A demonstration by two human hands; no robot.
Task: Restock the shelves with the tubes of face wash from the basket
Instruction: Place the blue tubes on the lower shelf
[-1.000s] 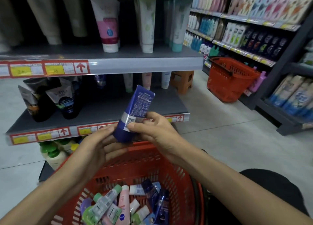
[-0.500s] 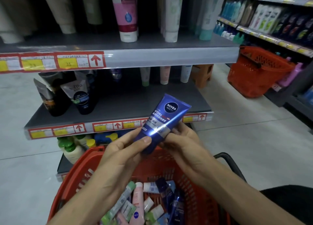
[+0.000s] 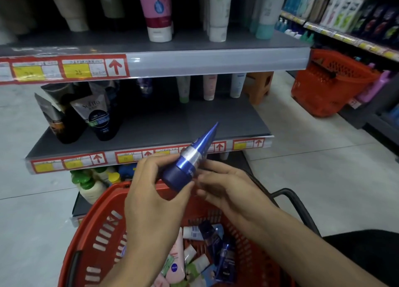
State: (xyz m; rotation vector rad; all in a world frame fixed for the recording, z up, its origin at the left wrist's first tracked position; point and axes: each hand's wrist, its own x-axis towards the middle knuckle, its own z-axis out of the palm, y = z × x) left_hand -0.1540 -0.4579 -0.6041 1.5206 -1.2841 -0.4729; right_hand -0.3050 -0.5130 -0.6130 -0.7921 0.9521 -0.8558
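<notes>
Holding: blue tube [image 3: 191, 157] is gripped at its cap end by the left hand [image 3: 155, 191], tilted up toward the shelf [image 3: 172, 122].
Right hand [image 3: 224, 185]: tube is pinched beside the cap.
Basket [image 3: 97, 222]: seen below both hands, other tubes [image 3: 179, 260] inside.

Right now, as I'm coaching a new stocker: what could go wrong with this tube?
The blue tube is pinched only at its cap end by the left hand and right hand, tilted above the red basket; it might slip and fall in. Reaching onto the middle shelf could knock the leaning dark tubes.
</notes>
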